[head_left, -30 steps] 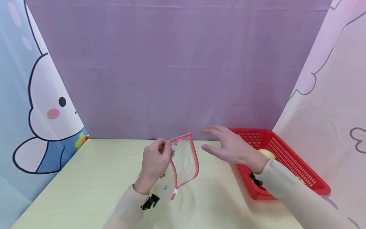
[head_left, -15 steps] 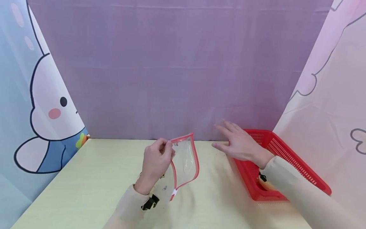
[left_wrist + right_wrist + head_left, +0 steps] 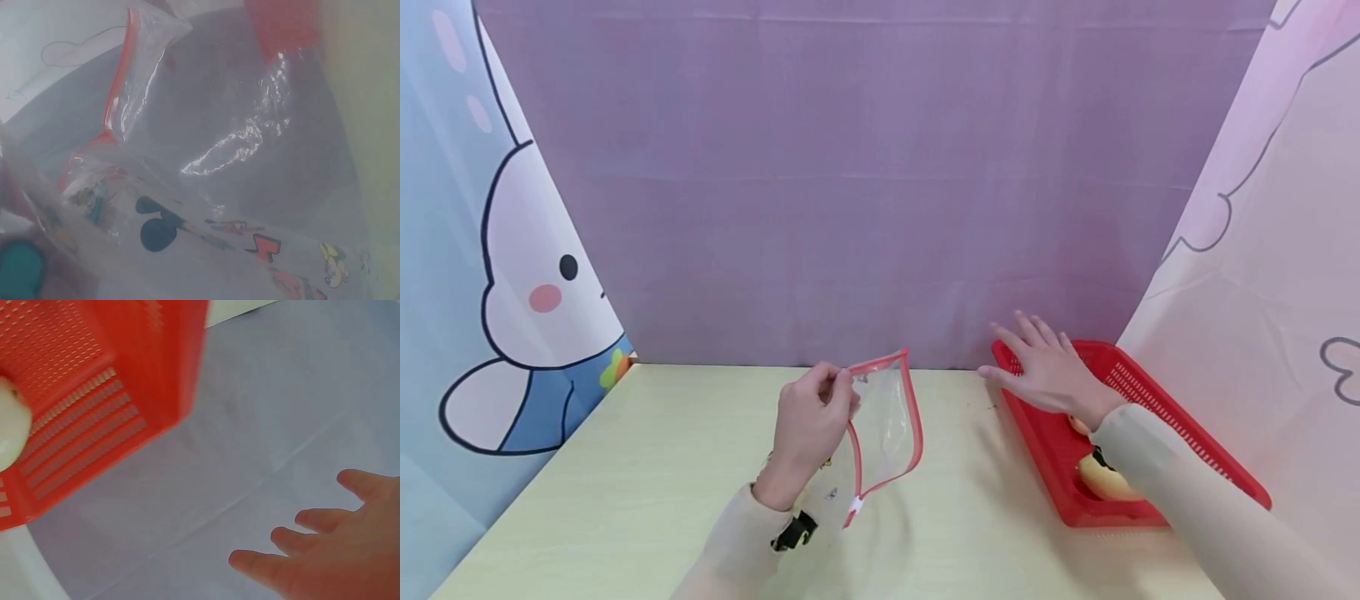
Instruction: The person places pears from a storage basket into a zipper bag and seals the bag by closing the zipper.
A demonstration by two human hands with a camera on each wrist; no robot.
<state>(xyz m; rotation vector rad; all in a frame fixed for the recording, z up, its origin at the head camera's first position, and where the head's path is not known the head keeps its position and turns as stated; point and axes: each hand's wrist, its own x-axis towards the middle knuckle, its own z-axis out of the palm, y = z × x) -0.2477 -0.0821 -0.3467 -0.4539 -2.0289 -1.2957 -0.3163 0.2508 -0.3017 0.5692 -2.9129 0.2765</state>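
Observation:
My left hand [image 3: 808, 421] pinches the upper edge of a clear zip bag [image 3: 887, 425] with red trim and a white slider at its lower corner. The bag's mouth gapes toward the right. Cartoon prints on its clear plastic [image 3: 206, 187] fill the left wrist view. My right hand [image 3: 1052, 371], fingers spread and holding nothing, hovers over the far left part of a red plastic basket [image 3: 1045, 467]. A pale yellow, rounded item [image 3: 1105, 479] lies in the basket, partly behind my right wrist. Another item behind it is mostly hidden.
The light wooden table [image 3: 662, 483] carries the basket at its right side. A purple cloth [image 3: 880, 183] hangs behind the table. Printed cloths stand at the left [image 3: 542, 300] and right [image 3: 1262, 317].
My right hand has moved right, away from the bag, to above the basket, its fingers spreading wider. The left hand and bag have stayed nearly still.

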